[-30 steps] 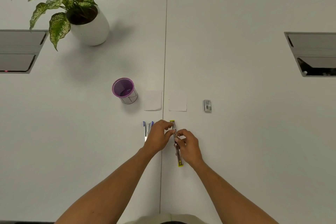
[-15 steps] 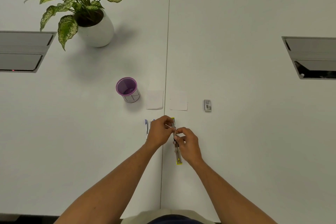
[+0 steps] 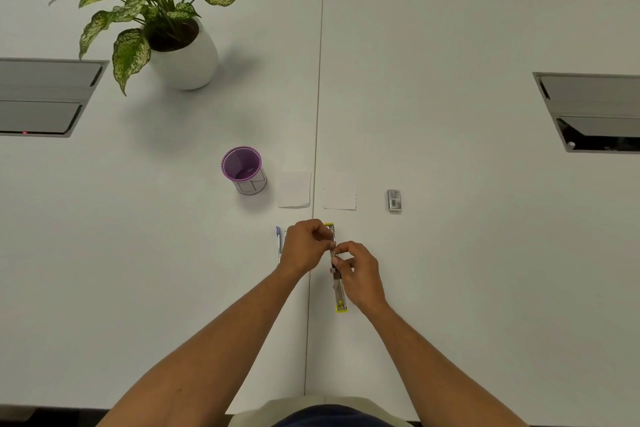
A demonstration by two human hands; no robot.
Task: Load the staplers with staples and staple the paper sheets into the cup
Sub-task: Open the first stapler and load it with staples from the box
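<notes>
Fingertips of both hands meet over the opened yellow stapler [image 3: 338,288], which lies lengthwise on the tabletop [image 3: 450,270] just right of the seam. The left hand [image 3: 304,248] and right hand [image 3: 358,274] sit where they were a second ago, fingers curled and pinching something tiny at the magazine; whether it is a staple strip cannot be told. Little has changed, so loading looks unfinished. The blue stapler [image 3: 278,243] waits beside the left hand, the staple box [image 3: 394,200] to the right, two paper sheets [image 3: 294,190] and the purple cup [image 3: 243,170] beyond, untouched.
</notes>
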